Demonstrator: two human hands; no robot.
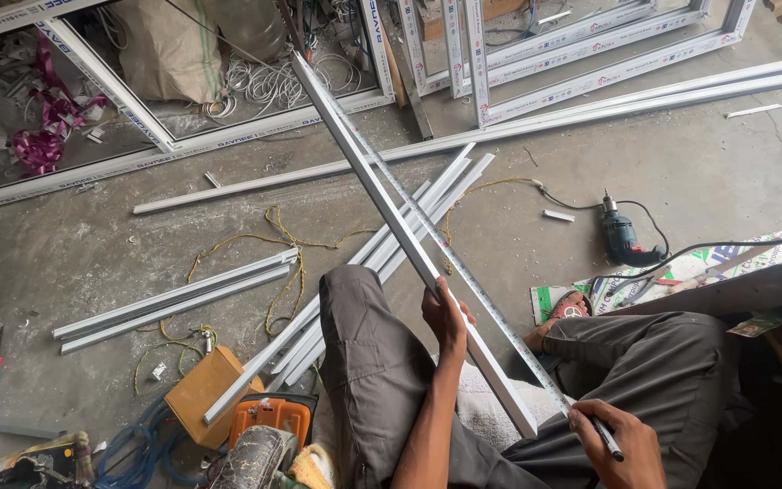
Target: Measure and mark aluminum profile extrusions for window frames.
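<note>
From the head camera, the long white plastic window-frame strip point(382, 195) slants from the person's lap up over the grey concrete floor point(138, 235); it looks light and stiff but smooth enough to slide, so a wrap-around hold near its lower third seems the steadiest place. The left hand point(448, 317) is closed around it there, while the right hand point(615, 445) pinches a dark pen point(608, 439) against the steel measuring tape point(477, 290) lying just beside the strip.

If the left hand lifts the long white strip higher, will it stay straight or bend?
The long white strip looks stiff: it runs straight far past the left hand. Probably light, since one hand holds it. The tape measure along it could slide off.
</note>
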